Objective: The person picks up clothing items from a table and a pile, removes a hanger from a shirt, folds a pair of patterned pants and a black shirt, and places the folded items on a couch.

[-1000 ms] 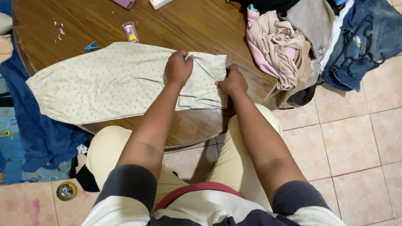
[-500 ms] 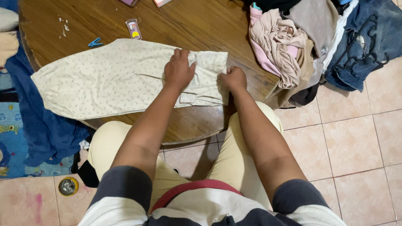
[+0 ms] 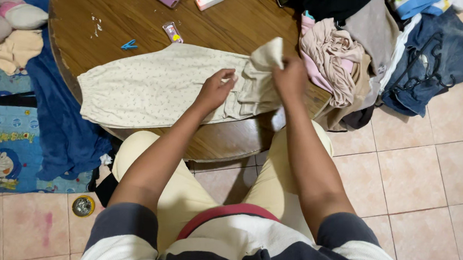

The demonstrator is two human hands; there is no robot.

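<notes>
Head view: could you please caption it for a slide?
Right hand lifts one end of a cream garment on a round wooden table; left hand presses it flat.

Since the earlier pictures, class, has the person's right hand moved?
Yes. The right hand has lifted the cream garment's end, moving up toward the clothes pile, away from the round table's near edge.

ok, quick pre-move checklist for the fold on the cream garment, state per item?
1. Right hand grips the raised end of the cream dotted fabric garment: ok.
2. Left hand presses the garment flat on the round wooden table: ok.
3. Garment fully on the table: not ok, its near left edge overhangs the rim.
4. Blue clothes peg and small packet clear of the garment: peg ok, packet touches or nearly touches the far edge, cannot tell.
5. Pile of clothes apart from the raised end: cannot tell.
</notes>
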